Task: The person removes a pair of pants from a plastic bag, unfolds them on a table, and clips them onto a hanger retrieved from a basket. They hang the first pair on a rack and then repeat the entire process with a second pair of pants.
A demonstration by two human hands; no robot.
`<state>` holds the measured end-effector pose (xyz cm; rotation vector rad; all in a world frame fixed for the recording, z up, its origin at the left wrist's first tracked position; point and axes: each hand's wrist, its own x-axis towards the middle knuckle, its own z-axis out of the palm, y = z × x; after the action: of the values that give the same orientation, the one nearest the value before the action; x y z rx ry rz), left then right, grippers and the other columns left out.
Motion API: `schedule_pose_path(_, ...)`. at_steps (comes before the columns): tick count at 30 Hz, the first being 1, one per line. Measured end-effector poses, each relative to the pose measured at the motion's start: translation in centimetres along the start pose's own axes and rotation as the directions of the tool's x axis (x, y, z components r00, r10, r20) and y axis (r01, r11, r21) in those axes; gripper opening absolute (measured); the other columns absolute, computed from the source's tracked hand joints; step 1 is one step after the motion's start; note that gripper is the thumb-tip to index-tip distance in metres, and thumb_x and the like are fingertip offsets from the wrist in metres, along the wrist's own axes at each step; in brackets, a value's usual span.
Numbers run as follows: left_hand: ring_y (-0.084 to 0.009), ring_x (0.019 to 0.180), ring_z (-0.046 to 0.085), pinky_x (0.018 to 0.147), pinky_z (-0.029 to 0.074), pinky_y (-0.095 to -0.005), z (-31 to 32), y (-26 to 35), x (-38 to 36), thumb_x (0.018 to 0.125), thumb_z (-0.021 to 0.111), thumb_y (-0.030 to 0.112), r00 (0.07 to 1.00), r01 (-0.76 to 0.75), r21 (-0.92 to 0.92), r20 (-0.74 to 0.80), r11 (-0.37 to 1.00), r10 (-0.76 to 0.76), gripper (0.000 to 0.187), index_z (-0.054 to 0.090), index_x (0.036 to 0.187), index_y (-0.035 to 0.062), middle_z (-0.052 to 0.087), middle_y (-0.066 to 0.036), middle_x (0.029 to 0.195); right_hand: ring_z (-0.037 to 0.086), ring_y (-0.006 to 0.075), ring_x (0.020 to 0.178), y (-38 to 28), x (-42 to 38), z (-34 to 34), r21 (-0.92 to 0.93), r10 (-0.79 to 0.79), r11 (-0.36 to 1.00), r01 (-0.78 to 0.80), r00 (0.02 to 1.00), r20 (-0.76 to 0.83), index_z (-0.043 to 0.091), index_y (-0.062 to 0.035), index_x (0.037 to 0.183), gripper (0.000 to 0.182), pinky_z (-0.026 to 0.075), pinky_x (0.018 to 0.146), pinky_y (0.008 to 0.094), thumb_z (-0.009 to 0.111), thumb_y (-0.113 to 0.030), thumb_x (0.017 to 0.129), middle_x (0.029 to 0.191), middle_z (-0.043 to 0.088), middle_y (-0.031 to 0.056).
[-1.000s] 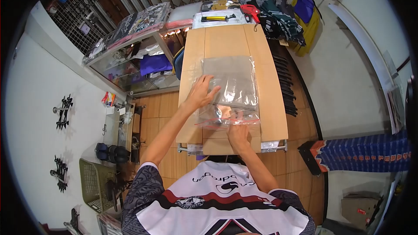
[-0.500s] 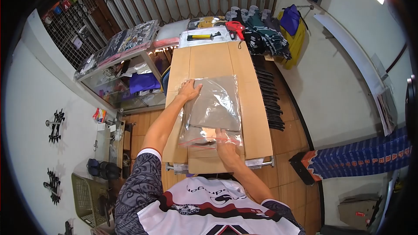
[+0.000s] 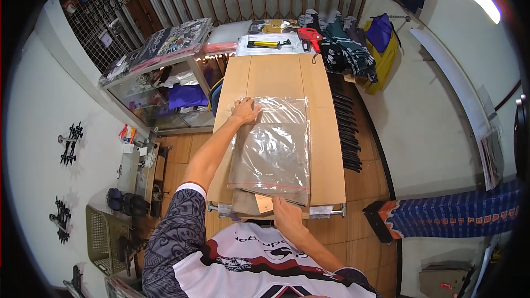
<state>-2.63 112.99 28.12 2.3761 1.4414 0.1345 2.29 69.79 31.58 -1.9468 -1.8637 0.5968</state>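
A clear plastic bag (image 3: 276, 111) with a red strip at its near mouth lies on the cardboard-topped table. Inside it is a folded grey-brown garment (image 3: 248, 201), whose near end sticks out past the mouth. A tan paper tag (image 3: 264, 204) shows on that end. My left hand (image 3: 245, 110) rests with its fingers apart on the bag's far left corner. At the near edge, beside the tag, my right hand (image 3: 288, 215) is closed on the garment; its fingertips are partly hidden.
Brown cardboard (image 3: 326, 149) covers the tabletop. Beyond it lie a yellow-and-black pump (image 3: 264, 44) and a red tool (image 3: 310, 37). Folded dark clothes (image 3: 348, 44) are stacked at the far right. A glass display case (image 3: 160, 96) stands left; black hangers (image 3: 345, 132) line the right side.
My right hand has moved toward my body, and the garment has slid with it partly out of the bag's mouth. My left hand stays at the far left corner.
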Motion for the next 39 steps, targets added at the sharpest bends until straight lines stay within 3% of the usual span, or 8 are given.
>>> schedule_pose_path(3,-0.0422,0.137,0.043,0.111,0.040,-0.0553,1.5,-1.7,0.8,0.091,0.067,0.046,0.978,-0.016,-0.149,-0.210,0.989,-0.016,0.063,0.054,0.142,0.0106,0.043,-0.011,0.154,0.064,0.0364,0.108,-1.0,-0.9,-1.6,0.078,-0.056,0.995,0.060,0.997,-0.054,0.055,0.0013,0.124,0.046,0.050,0.092,0.0510,0.069,-0.010,0.082,0.112,0.061,0.0179)
schedule_pose_path(6,-0.0407,0.127,0.056,0.105,0.047,-0.0475,2.6,-2.4,1.6,0.087,0.072,0.037,0.887,0.109,-0.386,-0.378,0.916,-0.265,0.060,0.057,0.138,0.0090,0.056,-0.018,0.142,0.054,0.0374,0.122,-1.0,-0.8,0.3,0.087,-0.039,0.994,0.065,0.963,-0.267,0.058,-0.0005,0.128,0.046,0.036,0.109,0.0555,0.069,-0.015,0.086,0.131,0.056,0.0191)
schedule_pose_path(9,-0.0388,0.112,0.067,0.098,0.051,-0.0440,1.8,-2.4,3.1,0.087,0.072,0.036,0.851,0.333,-0.483,-0.217,0.810,-0.479,0.056,0.061,0.133,0.0073,0.068,-0.022,0.123,0.048,0.0391,0.130,-0.6,-0.1,2.6,0.000,-0.087,0.996,0.093,0.935,-0.343,0.058,-0.0018,0.133,0.048,0.030,0.113,0.0615,0.069,-0.017,0.089,0.145,0.050,0.0220)
schedule_pose_path(12,-0.0378,0.104,0.070,0.095,0.053,-0.0439,2.5,-4.0,5.2,0.088,0.070,0.034,0.877,0.310,-0.500,-0.179,0.809,-0.447,0.043,0.070,0.120,0.0046,0.073,-0.024,0.107,0.046,0.0403,0.135,-0.4,0.7,3.9,0.004,-0.053,0.998,0.057,0.949,-0.311,0.056,-0.0007,0.135,0.049,0.022,0.115,0.0691,0.068,-0.020,0.092,0.152,0.044,0.0236)
schedule_pose_path(24,-0.0295,0.099,0.073,0.086,0.057,-0.0387,-0.2,-4.4,7.8,0.090,0.068,0.028,0.811,0.433,-0.573,-0.089,0.696,-0.578,0.030,0.077,0.104,0.0028,0.075,-0.020,0.105,0.017,0.0553,0.149,0.9,4.8,3.1,-0.004,0.067,0.997,-0.072,0.944,-0.323,0.053,-0.0095,0.146,0.066,0.010,0.111,0.0789,0.065,-0.047,0.093,0.161,0.029,0.0290)
schedule_pose_path(27,-0.0115,0.049,0.055,0.042,0.042,-0.0300,-1.6,-4.1,8.6,0.096,0.068,0.024,0.881,0.285,-0.659,-0.106,0.696,-0.461,0.021,0.072,0.092,0.0039,0.067,-0.003,0.070,0.012,0.0574,0.149,1.1,5.2,3.2,-0.046,0.106,0.991,-0.124,0.953,-0.283,0.047,-0.0166,0.152,0.072,0.007,0.111,0.0789,0.062,-0.055,0.093,0.163,0.022,0.0290)
schedule_pose_path(30,-0.0115,0.070,0.069,0.065,0.055,-0.0284,-3.5,-3.5,10.4,0.095,0.068,0.026,0.913,0.138,-0.718,-0.175,0.682,-0.369,0.021,0.078,0.092,0.0077,0.074,-0.005,0.083,0.011,0.0575,0.149,1.5,5.2,3.7,-0.070,0.089,0.991,-0.114,0.952,-0.292,0.044,-0.0189,0.155,0.076,0.004,0.111,0.0787,0.062,-0.057,0.092,0.165,0.018,0.0290)
schedule_pose_path(39,-0.0102,0.070,0.065,0.062,0.053,-0.0292,-19.2,5.7,9.2,0.098,0.068,0.023,0.820,-0.403,-0.723,-0.557,0.561,-0.129,0.023,0.073,0.098,0.0006,0.073,-0.004,0.086,0.018,0.0551,0.149,0.5,5.0,2.8,-0.101,0.097,0.986,-0.132,0.950,-0.297,0.045,-0.0208,0.154,0.074,0.009,0.111,0.0787,0.064,-0.055,0.091,0.164,0.023,0.0290)
